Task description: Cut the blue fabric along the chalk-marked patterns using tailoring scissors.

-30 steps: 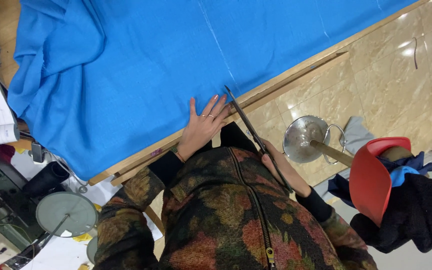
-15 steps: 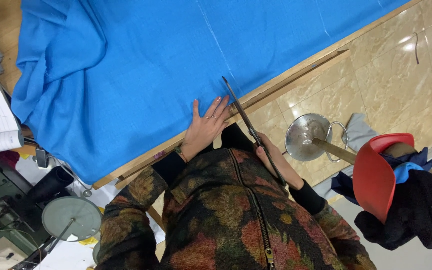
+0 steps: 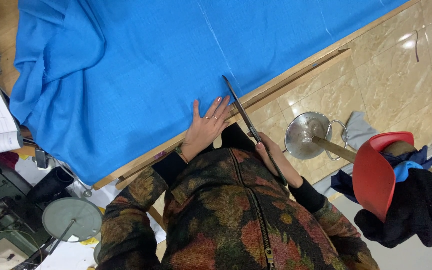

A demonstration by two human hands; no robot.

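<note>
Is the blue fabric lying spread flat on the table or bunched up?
Mostly spread flat: the blue fabric covers the wooden table, pressed by the left hand; only its left end is rumpled into folds.

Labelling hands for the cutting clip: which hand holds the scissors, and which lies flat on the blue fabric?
The right hand grips the long scissors, blade tips at the blue fabric edge. The left hand holds nothing, lying flat with fingers spread on the fabric.

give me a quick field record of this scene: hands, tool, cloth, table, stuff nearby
left hand: flat on the blue fabric, fingers spread, near the table edge
right hand: grips the long scissors, tips at the fabric's edge
fabric: spread over the wooden table, pale chalk line across it
nearby: red chair piled with dark clothes, metal stool base on the tiled floor
</note>
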